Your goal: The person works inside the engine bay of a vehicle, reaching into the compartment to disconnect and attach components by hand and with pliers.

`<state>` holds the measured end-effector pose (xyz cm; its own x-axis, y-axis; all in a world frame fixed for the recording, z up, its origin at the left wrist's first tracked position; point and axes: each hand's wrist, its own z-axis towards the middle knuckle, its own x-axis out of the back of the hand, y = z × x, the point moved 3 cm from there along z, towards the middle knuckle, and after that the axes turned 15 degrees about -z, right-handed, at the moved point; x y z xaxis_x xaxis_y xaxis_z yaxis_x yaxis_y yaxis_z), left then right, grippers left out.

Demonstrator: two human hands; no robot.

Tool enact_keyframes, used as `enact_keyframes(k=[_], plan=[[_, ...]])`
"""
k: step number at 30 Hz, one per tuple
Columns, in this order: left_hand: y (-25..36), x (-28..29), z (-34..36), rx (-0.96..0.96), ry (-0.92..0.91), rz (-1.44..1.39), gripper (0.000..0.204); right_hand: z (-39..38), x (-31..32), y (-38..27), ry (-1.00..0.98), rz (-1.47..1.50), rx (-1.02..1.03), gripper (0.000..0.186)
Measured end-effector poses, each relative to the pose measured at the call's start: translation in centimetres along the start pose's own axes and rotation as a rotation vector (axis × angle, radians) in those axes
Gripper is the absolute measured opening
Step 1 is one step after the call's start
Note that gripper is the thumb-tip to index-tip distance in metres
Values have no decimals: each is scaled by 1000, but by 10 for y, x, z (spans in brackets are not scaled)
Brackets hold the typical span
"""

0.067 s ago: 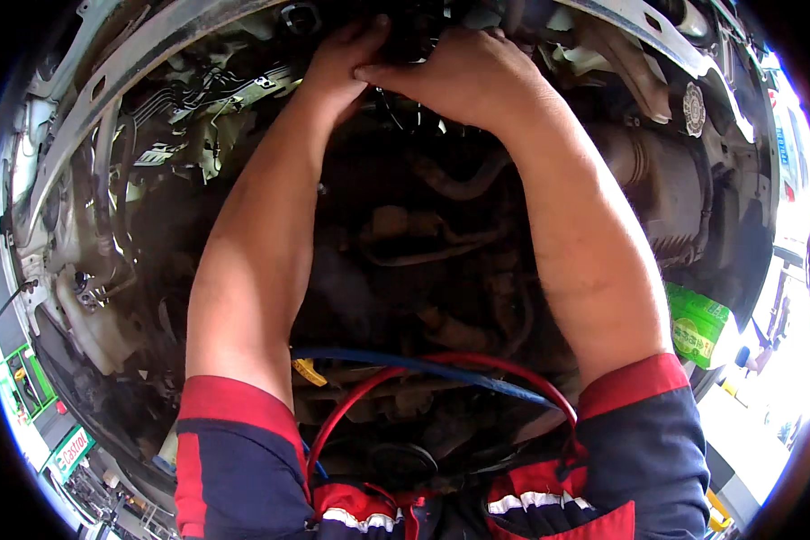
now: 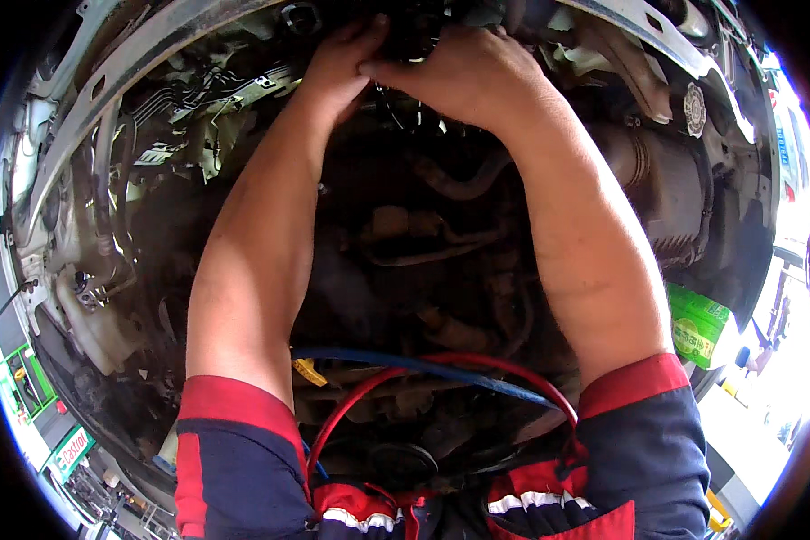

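Note:
Both bare forearms reach over a vehicle's open engine bay to its far side. My left hand (image 2: 344, 72) bends inward among dark parts below the curved metal crossbar (image 2: 175, 38), its fingers partly in shadow. Beside it, my right hand (image 2: 477, 76) is curled, with its thumb stretched left against my left hand. The right fingertips drop out of sight behind the hand. Both hands look closed around something small or hidden that I cannot make out. A thin dark wire or hose (image 2: 391, 110) hangs just below them.
A red hose (image 2: 360, 389) and a blue hose (image 2: 441, 367) arch across near my body. By my left elbow is a yellow handle (image 2: 310, 372). A green-labelled jug (image 2: 697, 326) stands at right, below a ribbed housing (image 2: 661, 184). A green rack (image 2: 25, 382) is at far left.
My right thumb has shifted very slightly up and to the right against my left hand. Otherwise the arms and the parts around them look the same.

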<state>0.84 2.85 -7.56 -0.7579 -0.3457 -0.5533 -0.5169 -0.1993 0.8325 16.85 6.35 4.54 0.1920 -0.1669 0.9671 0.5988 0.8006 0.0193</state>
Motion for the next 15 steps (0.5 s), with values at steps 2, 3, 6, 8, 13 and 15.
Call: enact_keyframes(k=[2, 3, 6, 8, 13, 15], plan=[[3, -3, -3, -70, -65, 35, 49, 1, 3, 0, 76, -42, 10, 66], [5, -1, -4, -143, -20, 320, 49, 2, 5, 1, 79, -25, -31, 63], [13, -2, -2, -291, -58, 837, 48, 9, 11, 4, 22, 8, -129, 55], [21, -5, 1, -211, 0, 843, 46, 15, 16, 5, 95, 79, -83, 49], [60, -26, -10, 140, 66, 720, 39, 22, 17, 9, 158, 90, -40, 45], [91, -23, -38, 201, -33, 1179, 45, 24, 15, 6, 142, 58, -44, 45]])
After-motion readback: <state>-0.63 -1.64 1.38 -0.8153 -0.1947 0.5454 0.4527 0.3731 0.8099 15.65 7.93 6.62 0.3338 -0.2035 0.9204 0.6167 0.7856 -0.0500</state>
